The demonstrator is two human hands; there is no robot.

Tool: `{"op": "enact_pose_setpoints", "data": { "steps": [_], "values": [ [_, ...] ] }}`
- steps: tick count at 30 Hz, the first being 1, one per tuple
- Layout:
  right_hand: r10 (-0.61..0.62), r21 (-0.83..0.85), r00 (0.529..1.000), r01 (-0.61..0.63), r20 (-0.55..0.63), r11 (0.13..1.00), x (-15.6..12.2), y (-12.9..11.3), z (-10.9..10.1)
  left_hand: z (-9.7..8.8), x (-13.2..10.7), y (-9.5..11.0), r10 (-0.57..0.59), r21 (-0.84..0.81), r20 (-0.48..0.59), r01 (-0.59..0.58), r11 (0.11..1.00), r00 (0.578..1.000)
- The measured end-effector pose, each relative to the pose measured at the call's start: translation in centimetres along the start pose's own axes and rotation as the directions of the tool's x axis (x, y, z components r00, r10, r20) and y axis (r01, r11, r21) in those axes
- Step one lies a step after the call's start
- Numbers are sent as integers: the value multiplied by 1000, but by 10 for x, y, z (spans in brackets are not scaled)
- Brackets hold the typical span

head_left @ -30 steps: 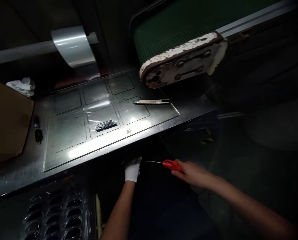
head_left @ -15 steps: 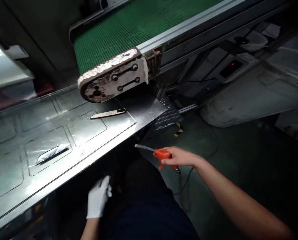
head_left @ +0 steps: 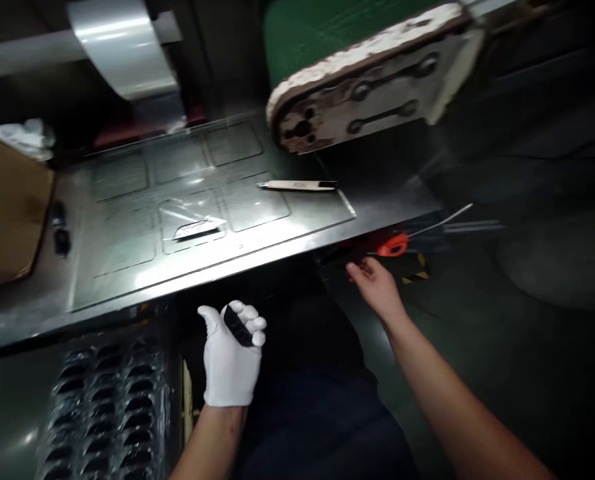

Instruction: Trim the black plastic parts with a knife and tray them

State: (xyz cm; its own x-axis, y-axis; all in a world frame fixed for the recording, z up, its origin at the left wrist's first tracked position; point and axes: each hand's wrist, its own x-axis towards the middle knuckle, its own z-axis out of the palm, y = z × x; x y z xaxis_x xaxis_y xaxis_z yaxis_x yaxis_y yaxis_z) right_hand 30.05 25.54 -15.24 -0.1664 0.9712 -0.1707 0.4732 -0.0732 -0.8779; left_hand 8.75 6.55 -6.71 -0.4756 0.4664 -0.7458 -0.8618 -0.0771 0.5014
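Observation:
My left hand [head_left: 232, 357], in a white glove, is palm up with the fingers curled over a small black curved piece [head_left: 237, 327]; its thumb stands out to the side. My bare right hand [head_left: 377, 290] is just below the orange air blow gun [head_left: 393, 245], with its fingers loosely bent and apart from it. The gun is at the table's front edge, its thin nozzle pointing right, and its handle is partly hidden in shadow. On the metal table lie a pale pen-like knife [head_left: 300, 185] marked with small letters and a black piece with clear film [head_left: 197, 229].
At the lower left is a clear plastic tray [head_left: 164, 400] with rows of black curved pieces. A cardboard box [head_left: 10, 207] stands on the table's left end. The green conveyor's end [head_left: 367, 87] overhangs the table, and a film roll [head_left: 122, 47] is behind.
The view has swung left. My right hand has brought the air blow gun to the table's edge and let go. My left hand has turned palm up, showing the black piece.

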Motion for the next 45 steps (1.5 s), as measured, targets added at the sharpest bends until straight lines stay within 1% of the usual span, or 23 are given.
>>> {"op": "enact_pose_setpoints", "data": {
  "steps": [2, 3, 5, 7, 8, 9, 11, 14, 17, 21, 24, 25, 27, 29, 30, 32, 33, 35, 37, 39, 41, 43, 45],
  "values": [
    [-67, 21, 980, 64, 188, 998, -33, -28, 19, -3, -1, 7, 88, 4, 23, -88, 996, 996],
    [-149, 33, 947, 146, 285, 989, -51, -47, 28, -6, -1, 10, 133, 18, 40, -133, 991, 990],
    [-351, 73, 823, 357, 447, 931, -87, -88, 47, -10, -1, 12, 171, 9, 67, -171, 985, 983],
    [-488, 90, 683, 531, 544, 843, -111, -122, 68, -13, -2, 13, 158, -64, 67, -153, 986, 985],
    [-521, 78, 635, 590, 571, 804, -118, -135, 78, -14, -2, 13, 153, -110, 62, -145, 983, 986],
    [-536, 54, 605, 632, 589, 773, -122, -143, 88, -15, -2, 14, 163, -146, 57, -153, 977, 985],
    [-530, -1, 586, 672, 613, 741, -124, -153, 103, -16, -2, 15, 220, -172, 39, -210, 962, 975],
    [-475, -21, 565, 657, 675, 753, -119, -157, 118, -21, -2, 16, 286, -153, -20, -286, 946, 958],
    [-419, -19, 543, 627, 727, 779, -115, -161, 129, -28, 3, 16, 289, -148, -68, -296, 944, 955],
    [-391, -39, 542, 619, 744, 785, -116, -165, 142, -35, 10, 18, 299, -145, -68, -306, 941, 952],
    [-384, -39, 537, 617, 751, 786, -111, -171, 143, -38, 17, 20, 328, -117, -20, -328, 938, 945],
    [-398, -17, 521, 623, 755, 782, -107, -176, 141, -39, 20, 20, 334, -114, 4, -331, 937, 943],
    [-471, 62, 462, 661, 752, 748, -91, -194, 132, -43, 28, 18, 347, -129, 53, -338, 932, 936],
    [-578, 118, 391, 748, 716, 653, -65, -222, 124, -50, 36, 14, 355, -153, 77, -341, 928, 932],
    [-622, 103, 352, 812, 699, 575, -49, -239, 122, -54, 40, 12, 343, -158, 96, -325, 932, 935],
    [-654, -42, 273, 937, 706, 346, -17, -271, 123, -60, 48, 7, 279, -143, 138, -260, 955, 950],
    [-634, -131, 233, 970, 737, 204, -2, -286, 126, -62, 52, 6, 233, -115, 160, -216, 970, 959],
    [-536, -244, 168, 967, 827, -73, 23, -309, 134, -63, 58, 5, 140, -22, 194, -138, 990, 971],
    [-432, -251, 121, 934, 893, -256, 38, -323, 144, -63, 63, 7, 82, 95, 201, -103, 990, 976],
    [-361, -220, 91, 917, 928, -333, 45, -329, 153, -63, 68, 12, 65, 199, 191, -103, 975, 979],
    [-321, -202, 85, 915, 943, -349, 50, -329, 162, -66, 75, 16, 72, 325, 201, -136, 936, 977],
    [-289, -200, 102, 921, 952, -335, 54, -325, 169, -75, 83, 20, 109, 463, 250, -217, 859, 962],
    [-282, -218, 132, 928, 950, -300, 58, -321, 173, -86, 92, 24, 179, 552, 320, -337, 763, 930]
  ]
}}
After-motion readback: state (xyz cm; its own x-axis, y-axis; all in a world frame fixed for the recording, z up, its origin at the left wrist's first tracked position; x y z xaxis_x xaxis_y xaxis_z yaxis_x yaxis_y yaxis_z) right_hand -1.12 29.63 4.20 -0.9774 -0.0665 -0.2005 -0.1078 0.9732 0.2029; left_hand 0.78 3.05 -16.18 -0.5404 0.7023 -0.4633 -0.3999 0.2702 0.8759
